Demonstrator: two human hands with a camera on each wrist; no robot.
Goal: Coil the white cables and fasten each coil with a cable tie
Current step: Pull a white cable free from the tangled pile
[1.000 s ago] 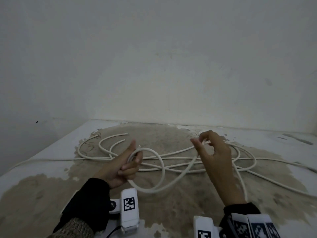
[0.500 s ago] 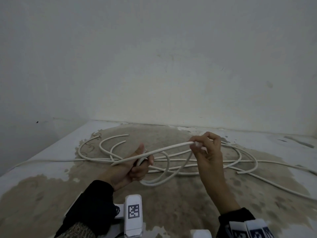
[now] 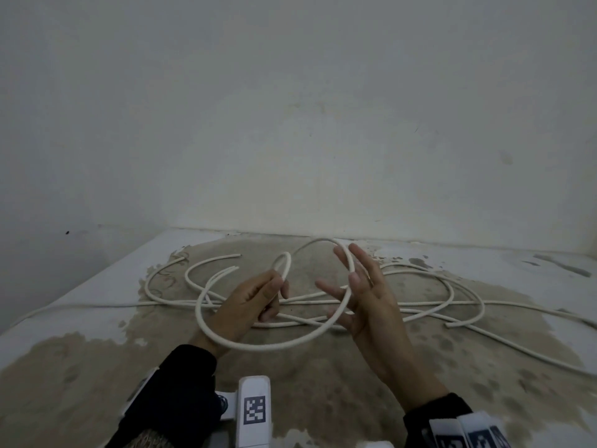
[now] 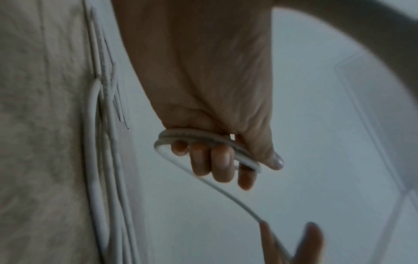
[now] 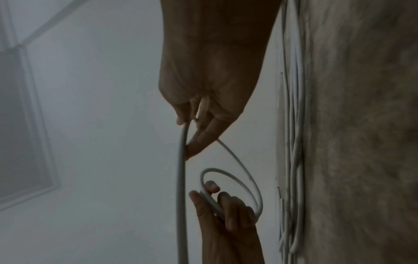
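so the left hand (image 3: 255, 305) now pinches a small coil (image 3: 282, 265) above the cable pile (image 3: 420, 305), the right hand (image 3: 361, 295) has opened its fingers, cable just draped across, another loop's on, no tie yet

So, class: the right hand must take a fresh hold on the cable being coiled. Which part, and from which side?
Judging by its pose, grip the raised arc beside the right hand, coming from the right: it stands clear of the loose cables, and the left hand already pinches the small loops.
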